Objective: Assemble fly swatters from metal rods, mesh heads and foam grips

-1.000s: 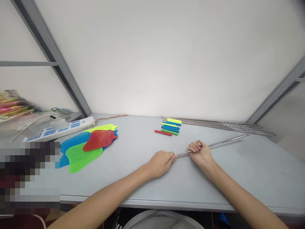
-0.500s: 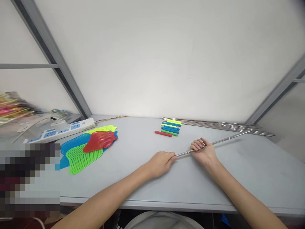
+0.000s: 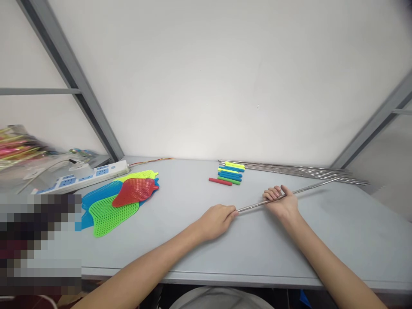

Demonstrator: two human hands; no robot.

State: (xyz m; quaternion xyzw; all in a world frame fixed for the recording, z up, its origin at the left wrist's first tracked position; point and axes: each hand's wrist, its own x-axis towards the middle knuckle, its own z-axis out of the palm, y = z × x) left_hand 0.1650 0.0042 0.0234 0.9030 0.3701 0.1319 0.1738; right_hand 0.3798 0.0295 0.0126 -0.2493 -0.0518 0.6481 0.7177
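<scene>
A thin shiny metal rod (image 3: 252, 207) slants up to the right above the table. My left hand (image 3: 217, 222) is closed around its near left end, which the fingers hide. Farther along, my right hand (image 3: 281, 203) is turned palm up, its fingers loosely curled and the rod lying across them, with the thumb raised off it. A step in thickness shows on the rod toward its far right end. Behind the hands lie several blue, yellow and green plastic tubes (image 3: 230, 175), and a red tube (image 3: 220, 182) sits in front of them.
Several metal rods (image 3: 289, 169) lie along the wall at the back right. Perforated fly swatter heads (image 3: 117, 214) in green, red, blue and yellow overlap on the left, beside a white power strip (image 3: 112, 170). Bagged colourful items (image 3: 19, 143) are at far left.
My right hand has slid a little to the right along the rod, and its thumb and fingers have loosened. The left hand keeps its grip in the same place.
</scene>
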